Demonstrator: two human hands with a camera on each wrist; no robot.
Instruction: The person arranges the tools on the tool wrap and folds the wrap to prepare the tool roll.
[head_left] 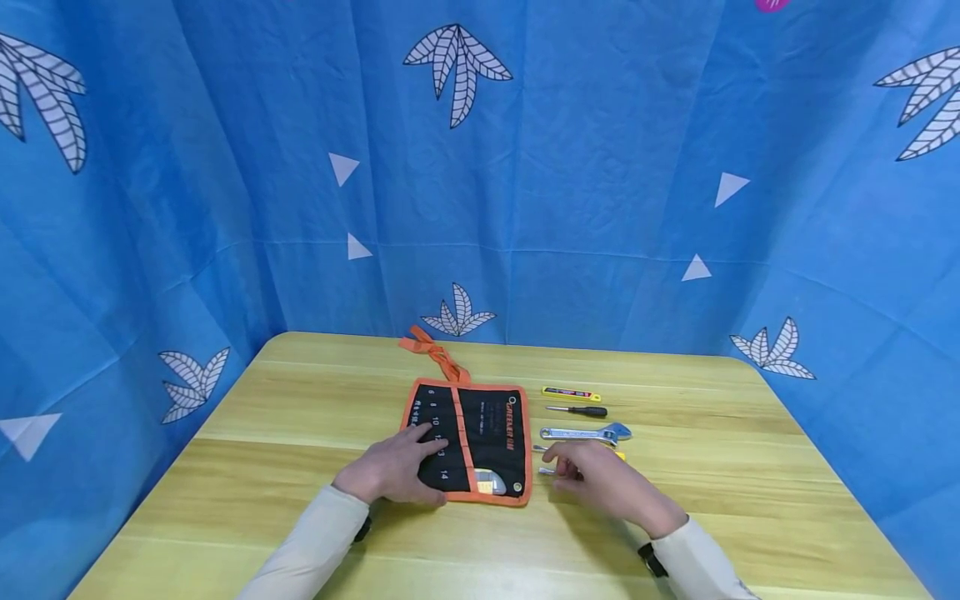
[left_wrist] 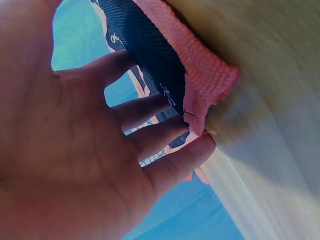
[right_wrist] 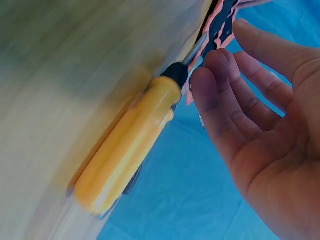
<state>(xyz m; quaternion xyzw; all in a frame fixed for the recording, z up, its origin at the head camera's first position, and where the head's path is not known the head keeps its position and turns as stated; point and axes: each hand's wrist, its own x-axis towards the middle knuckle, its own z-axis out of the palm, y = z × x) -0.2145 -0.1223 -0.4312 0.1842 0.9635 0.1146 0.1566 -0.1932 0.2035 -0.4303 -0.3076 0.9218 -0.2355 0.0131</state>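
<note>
A black tool roll (head_left: 480,429) with an orange border lies unrolled at the middle of the wooden table (head_left: 262,467). My left hand (head_left: 405,462) rests flat on its left half. In the left wrist view its fingers (left_wrist: 150,112) are straight and spread, and they touch the roll's orange edge (left_wrist: 205,70). My right hand (head_left: 585,475) hovers just right of the roll over a yellow-handled screwdriver (right_wrist: 125,150), palm open, fingers (right_wrist: 220,95) relaxed and not gripping it. From the head view most of that screwdriver is hidden under the hand.
Right of the roll, in a row, lie an adjustable wrench (head_left: 588,433), a small black-handled screwdriver (head_left: 579,411) and a yellow utility knife (head_left: 572,393). A silver tool (head_left: 487,481) sits in a roll pocket. Orange ties (head_left: 435,354) trail behind. Blue cloth walls enclose the table.
</note>
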